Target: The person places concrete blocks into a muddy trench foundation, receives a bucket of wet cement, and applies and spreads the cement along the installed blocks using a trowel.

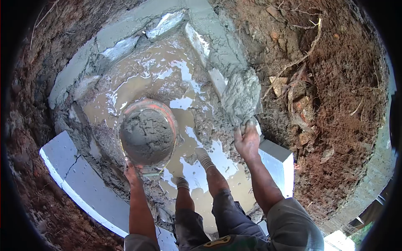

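Note:
A round bucket (pixel 173 121) with a reddish inner rim stands in the muddy water, filled with grey wet mortar (pixel 147 134). At the bucket's near left edge, my left hand (pixel 130 170) is closed on its rim or thin handle; which of the two I cannot tell. My right hand (pixel 248 139) is closed in a fist beside the block ring. From it reaches what looks like a trowel, its blade hidden under a thick lump of mortar (pixel 242 94). This lump lies over the blocks on the right side.
Pale blocks (pixel 90 173) form a ring around the pit, with mortar (pixel 125 33) smeared over the far ones. One near block (pixel 72 165) is cracked. Brown water (pixel 136 90) covers the floor around my feet. Reddish soil (pixel 339 104) with a root (pixel 307 52) rises outside.

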`<state>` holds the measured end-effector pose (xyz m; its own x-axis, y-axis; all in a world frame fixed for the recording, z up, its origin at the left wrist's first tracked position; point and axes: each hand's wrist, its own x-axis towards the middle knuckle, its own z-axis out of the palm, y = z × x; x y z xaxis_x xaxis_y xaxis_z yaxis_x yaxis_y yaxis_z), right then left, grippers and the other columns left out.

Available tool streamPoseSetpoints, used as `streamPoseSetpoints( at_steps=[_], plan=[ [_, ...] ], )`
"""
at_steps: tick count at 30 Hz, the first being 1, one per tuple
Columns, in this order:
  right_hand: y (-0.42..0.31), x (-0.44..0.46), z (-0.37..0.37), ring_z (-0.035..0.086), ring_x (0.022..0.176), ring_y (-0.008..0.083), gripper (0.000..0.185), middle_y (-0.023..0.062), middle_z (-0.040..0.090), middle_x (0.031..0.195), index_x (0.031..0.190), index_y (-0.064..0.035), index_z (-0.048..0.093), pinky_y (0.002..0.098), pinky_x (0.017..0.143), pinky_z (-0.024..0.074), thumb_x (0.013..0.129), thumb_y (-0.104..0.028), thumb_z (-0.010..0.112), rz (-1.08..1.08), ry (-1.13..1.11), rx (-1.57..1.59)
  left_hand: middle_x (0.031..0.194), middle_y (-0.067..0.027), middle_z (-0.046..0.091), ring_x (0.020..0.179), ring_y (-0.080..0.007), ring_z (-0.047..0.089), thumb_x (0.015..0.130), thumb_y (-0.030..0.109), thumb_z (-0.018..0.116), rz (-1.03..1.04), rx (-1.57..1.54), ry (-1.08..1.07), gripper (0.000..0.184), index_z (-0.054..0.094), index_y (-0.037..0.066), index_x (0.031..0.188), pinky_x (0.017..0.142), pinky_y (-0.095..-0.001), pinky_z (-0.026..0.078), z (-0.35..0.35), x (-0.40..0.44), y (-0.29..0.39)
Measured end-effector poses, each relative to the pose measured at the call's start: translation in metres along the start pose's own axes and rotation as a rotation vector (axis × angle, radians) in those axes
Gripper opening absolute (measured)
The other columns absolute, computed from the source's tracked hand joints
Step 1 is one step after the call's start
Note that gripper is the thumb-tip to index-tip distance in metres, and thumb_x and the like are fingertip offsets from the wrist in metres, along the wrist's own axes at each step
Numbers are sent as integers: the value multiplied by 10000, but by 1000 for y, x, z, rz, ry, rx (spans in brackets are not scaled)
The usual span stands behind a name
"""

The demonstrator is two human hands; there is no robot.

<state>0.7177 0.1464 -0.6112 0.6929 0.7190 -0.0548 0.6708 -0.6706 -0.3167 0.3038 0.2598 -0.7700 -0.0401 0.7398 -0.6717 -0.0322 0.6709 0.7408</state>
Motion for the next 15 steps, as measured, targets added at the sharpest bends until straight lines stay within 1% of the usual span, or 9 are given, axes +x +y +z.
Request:
streamPoseSetpoints(
  at_steps=[2,4,5,8,9,11,12,14,15],
  plan=[
    [41,13,36,552,774,411,169,209,530,845,863,-5,488,478,689,474,802,-149,550,-21,247,-256,670,-42,585,509,-143,541,900,375,544,-92,21,89,337,566,56,1008,438,-269,426,-3,3,-3],
    [50,38,40,548,851,424,251,251,514,965,970,7,481,474,732,478,805,-169,552,206,38,-275,709,-37,586,538,-132,525,889,347,554,-154,4,199,329,576,46,1021,450,-258,404,-2,8,-9],
    [51,45,42,546,889,430,299,273,506,1025,1023,13,478,473,753,479,806,-179,552,315,-70,-277,700,-33,582,524,-132,520,897,344,531,-175,72,167,317,578,48,1000,442,-260,403,-1,6,-1],
    [67,12,58,526,972,438,400,310,468,1124,1126,24,443,479,792,470,804,-184,554,160,77,-289,688,-29,579,511,-129,512,902,357,519,-120,53,118,319,578,54,983,430,-258,393,-9,7,-3],
    [62,-1,53,522,981,454,431,327,474,1129,1148,34,435,486,815,462,818,-216,555,172,67,-244,684,-28,578,509,-129,510,900,359,521,-146,66,135,317,578,57,979,429,-258,391,-2,6,3],
    [53,-23,41,536,948,448,404,313,517,1054,1101,33,473,492,781,460,859,-284,540,133,159,-287,677,-28,576,506,-130,506,897,362,524,-199,81,174,315,576,61,971,427,-258,385,10,2,16],
    [51,-26,37,548,920,451,403,299,550,1000,1090,28,486,494,766,461,871,-307,537,119,211,-309,667,-20,570,506,-123,513,897,396,522,-188,77,141,335,573,77,986,428,-252,390,10,2,14],
    [48,-22,22,585,775,393,372,235,584,891,1067,13,497,455,677,484,881,-307,533,293,39,-65,646,-4,558,506,-111,526,897,463,518,-164,82,76,376,565,109,1015,429,-238,399,-1,6,7],
    [45,-18,17,603,703,364,357,203,601,837,1055,5,503,436,632,495,886,-307,531,378,-46,62,644,-3,556,503,-111,524,896,468,515,-148,87,78,379,563,109,1010,429,-239,399,-4,9,3]
  ],
)
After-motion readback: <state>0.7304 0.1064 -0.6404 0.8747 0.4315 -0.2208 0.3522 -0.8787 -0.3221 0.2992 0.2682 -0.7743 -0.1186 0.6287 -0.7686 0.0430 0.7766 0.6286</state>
